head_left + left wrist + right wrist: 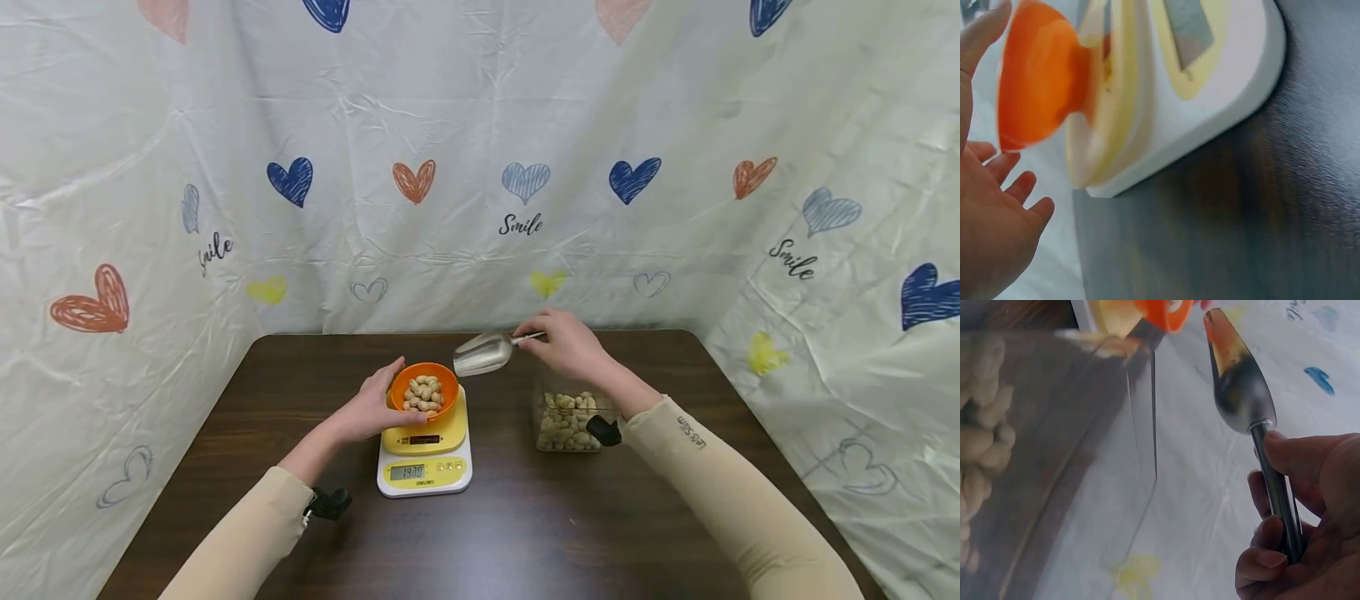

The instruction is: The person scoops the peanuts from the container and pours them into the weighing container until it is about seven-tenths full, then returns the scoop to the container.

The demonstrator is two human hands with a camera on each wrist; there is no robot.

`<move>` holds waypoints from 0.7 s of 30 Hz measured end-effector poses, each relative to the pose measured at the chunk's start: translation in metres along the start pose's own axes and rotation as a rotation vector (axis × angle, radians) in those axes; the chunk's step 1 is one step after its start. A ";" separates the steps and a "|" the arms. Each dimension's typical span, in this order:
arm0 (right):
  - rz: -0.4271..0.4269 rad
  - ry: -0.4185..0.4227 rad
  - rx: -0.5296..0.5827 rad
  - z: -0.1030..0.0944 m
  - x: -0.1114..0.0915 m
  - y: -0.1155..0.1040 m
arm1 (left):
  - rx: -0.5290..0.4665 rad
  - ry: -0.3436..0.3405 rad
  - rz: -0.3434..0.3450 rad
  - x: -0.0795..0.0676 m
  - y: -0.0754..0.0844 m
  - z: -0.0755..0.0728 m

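An orange bowl (457, 390) of unshelled peanuts (424, 394) sits on the yellow platform of a kitchen scale (425, 467). My left hand (380, 402) holds the bowl from its left side, thumb at the near rim and fingers at the far rim. In the left wrist view the thumb and index finger meet the edge of the bowl (1044, 78), while the other fingers are loosely bent. My right hand (566, 343) grips the handle of a metal scoop (483, 353), held up just right of the bowl. No peanuts show in the scoop.
A clear plastic container (567, 448) of peanuts stands to the right, below the right forearm, which partly covers it. Lit digits show on the scale's display (407, 472). The dark wooden table (510, 533) backs onto a white curtain (465, 275) printed with hearts.
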State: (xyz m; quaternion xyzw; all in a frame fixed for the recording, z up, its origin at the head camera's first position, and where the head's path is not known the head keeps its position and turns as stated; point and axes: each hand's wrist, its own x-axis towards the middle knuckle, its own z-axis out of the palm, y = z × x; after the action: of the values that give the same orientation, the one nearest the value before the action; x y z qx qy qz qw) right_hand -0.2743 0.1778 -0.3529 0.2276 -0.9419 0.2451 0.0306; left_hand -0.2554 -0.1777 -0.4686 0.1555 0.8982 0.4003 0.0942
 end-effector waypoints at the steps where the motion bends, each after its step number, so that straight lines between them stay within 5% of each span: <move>1: -0.001 0.001 0.002 -0.003 -0.002 0.002 | -0.004 0.009 0.006 0.000 0.001 -0.001; 11: 0.025 0.049 0.019 -0.036 -0.029 0.024 | -0.028 0.063 0.120 0.002 0.038 -0.005; 21: 0.024 0.126 -0.051 -0.070 -0.062 0.050 | -0.051 -0.013 0.228 0.002 0.089 0.016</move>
State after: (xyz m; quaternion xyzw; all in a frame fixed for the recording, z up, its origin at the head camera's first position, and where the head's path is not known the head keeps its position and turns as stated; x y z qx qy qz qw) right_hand -0.2446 0.2758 -0.3244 0.1996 -0.9468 0.2350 0.0925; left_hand -0.2346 -0.1096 -0.4124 0.2569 0.8635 0.4301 0.0580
